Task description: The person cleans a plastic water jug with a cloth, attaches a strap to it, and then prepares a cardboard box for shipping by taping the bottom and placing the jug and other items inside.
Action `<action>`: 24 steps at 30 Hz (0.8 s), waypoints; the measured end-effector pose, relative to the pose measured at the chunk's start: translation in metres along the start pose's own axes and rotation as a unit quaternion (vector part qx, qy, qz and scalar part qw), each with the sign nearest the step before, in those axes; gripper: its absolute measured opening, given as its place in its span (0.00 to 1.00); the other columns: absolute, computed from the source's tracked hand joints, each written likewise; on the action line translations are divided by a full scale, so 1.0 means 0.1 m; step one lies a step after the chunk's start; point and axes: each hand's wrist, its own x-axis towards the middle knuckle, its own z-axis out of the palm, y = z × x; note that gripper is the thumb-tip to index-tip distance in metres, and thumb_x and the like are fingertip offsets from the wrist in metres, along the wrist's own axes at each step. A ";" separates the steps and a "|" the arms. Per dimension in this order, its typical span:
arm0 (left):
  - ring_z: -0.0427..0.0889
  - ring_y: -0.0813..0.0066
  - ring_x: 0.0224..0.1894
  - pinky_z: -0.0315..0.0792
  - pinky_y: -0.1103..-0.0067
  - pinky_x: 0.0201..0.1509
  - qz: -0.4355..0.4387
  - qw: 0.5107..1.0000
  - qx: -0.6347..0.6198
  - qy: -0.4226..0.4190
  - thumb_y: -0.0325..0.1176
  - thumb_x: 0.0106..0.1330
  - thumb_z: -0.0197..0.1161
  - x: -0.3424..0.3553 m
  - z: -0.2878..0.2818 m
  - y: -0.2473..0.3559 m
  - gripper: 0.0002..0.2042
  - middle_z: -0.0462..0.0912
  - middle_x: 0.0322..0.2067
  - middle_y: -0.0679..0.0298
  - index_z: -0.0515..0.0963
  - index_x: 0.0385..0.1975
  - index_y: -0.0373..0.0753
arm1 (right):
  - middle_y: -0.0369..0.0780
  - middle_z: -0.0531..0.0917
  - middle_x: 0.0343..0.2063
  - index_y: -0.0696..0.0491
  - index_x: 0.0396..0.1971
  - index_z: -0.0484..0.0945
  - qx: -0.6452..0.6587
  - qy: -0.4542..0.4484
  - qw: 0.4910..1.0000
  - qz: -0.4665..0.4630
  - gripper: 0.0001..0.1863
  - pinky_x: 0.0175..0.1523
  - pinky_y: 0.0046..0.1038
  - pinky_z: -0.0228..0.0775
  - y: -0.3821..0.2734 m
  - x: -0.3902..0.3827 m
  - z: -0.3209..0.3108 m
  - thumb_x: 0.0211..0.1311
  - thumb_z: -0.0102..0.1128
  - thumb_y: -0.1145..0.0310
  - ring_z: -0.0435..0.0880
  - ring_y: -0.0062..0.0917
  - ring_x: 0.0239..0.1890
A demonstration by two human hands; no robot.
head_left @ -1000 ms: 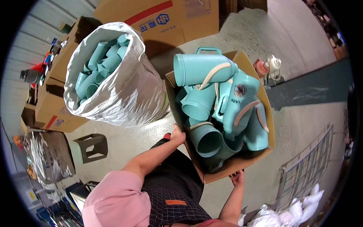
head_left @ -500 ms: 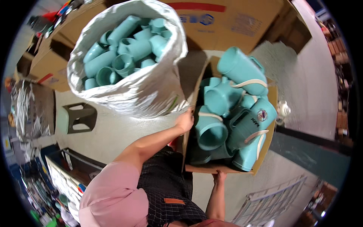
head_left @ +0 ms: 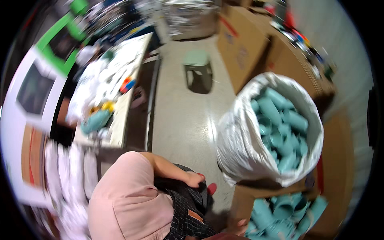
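My left hand (head_left: 195,179) is off the carton, in front of my dark checked apron (head_left: 186,206). It looks empty, with its fingers loosely apart, though motion softens their outline. At the lower edge, my right hand (head_left: 241,227) shows only in part, its fingers closed on the near side of an open cardboard box (head_left: 241,200). Teal plastic jugs (head_left: 283,209), some with pale straps, fill that box. Just beyond it stands a large white woven sack (head_left: 240,140), full of teal cup-like plastic parts (head_left: 282,128).
A green stool (head_left: 197,59) stands on the floor ahead. To the left is a worktable (head_left: 138,52) with plastic bags and a teal piece (head_left: 96,121) on it. Big cartons (head_left: 242,44) line the right side. White wrapped bundles (head_left: 74,168) lie at lower left.
My view has swung to the left, so sack and box now sit at the right. My left hand has let go of the box edge; my right hand stays on it.
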 end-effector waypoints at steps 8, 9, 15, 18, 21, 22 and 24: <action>0.85 0.64 0.31 0.77 0.70 0.39 -0.299 0.599 -0.484 0.564 0.38 0.58 0.59 -1.62 0.91 -0.76 0.18 0.85 0.31 0.57 0.76 0.47 0.36 | 0.41 0.78 0.23 0.58 0.23 0.73 -0.603 -0.276 0.728 0.175 0.12 0.26 0.31 0.67 0.75 -0.29 1.37 0.64 0.50 0.67 0.79 0.27 0.25; 0.84 0.65 0.31 0.76 0.70 0.39 -0.302 0.582 -0.499 0.567 0.37 0.57 0.59 -1.65 0.96 -0.76 0.17 0.85 0.30 0.57 0.77 0.44 0.36 | 0.41 0.79 0.24 0.58 0.24 0.74 -0.661 -0.354 0.640 0.170 0.12 0.25 0.31 0.68 0.85 0.14 1.64 0.63 0.50 0.67 0.79 0.27 0.26; 0.84 0.60 0.35 0.76 0.69 0.43 -0.321 0.678 -0.510 0.421 0.38 0.56 0.61 -2.32 2.51 -0.53 0.13 0.85 0.32 0.53 0.81 0.31 0.34 | 0.36 0.78 0.30 0.52 0.31 0.73 -0.618 -0.472 0.626 0.058 0.11 0.37 0.27 0.69 2.10 -1.43 3.10 0.69 0.50 0.61 0.77 0.23 0.32; 0.82 0.53 0.44 0.74 0.66 0.49 -0.280 0.720 -0.474 0.423 0.40 0.57 0.62 -2.72 2.88 -0.73 0.16 0.84 0.37 0.48 0.80 0.41 0.38 | 0.35 0.75 0.29 0.51 0.34 0.74 -0.600 -0.723 0.322 -0.118 0.13 0.37 0.28 0.69 2.60 -1.61 3.57 0.70 0.50 0.57 0.75 0.22 0.33; 0.82 0.52 0.44 0.74 0.66 0.50 -0.356 0.678 -0.393 0.509 0.41 0.58 0.61 -3.38 3.06 -1.04 0.20 0.83 0.39 0.49 0.77 0.48 0.38 | 0.34 0.73 0.28 0.48 0.33 0.74 -0.709 -0.653 0.264 -0.006 0.13 0.36 0.27 0.69 3.35 -1.89 3.88 0.71 0.48 0.55 0.74 0.21 0.32; 0.81 0.52 0.45 0.74 0.66 0.50 -0.401 0.650 -0.399 0.508 0.39 0.60 0.60 -3.64 2.99 -1.11 0.21 0.83 0.41 0.51 0.76 0.52 0.39 | 0.34 0.74 0.30 0.48 0.34 0.74 -0.695 -0.647 0.310 0.055 0.13 0.38 0.27 0.68 3.48 -1.93 3.85 0.71 0.47 0.55 0.74 0.21 0.34; 0.81 0.54 0.46 0.74 0.67 0.51 -0.406 0.513 -0.505 0.563 0.38 0.60 0.60 -4.18 3.55 -1.10 0.20 0.83 0.43 0.51 0.76 0.52 0.38 | 0.35 0.75 0.35 0.49 0.38 0.74 -0.682 -0.705 0.183 0.056 0.12 0.45 0.25 0.67 3.96 -2.58 3.26 0.70 0.49 0.56 0.74 0.20 0.39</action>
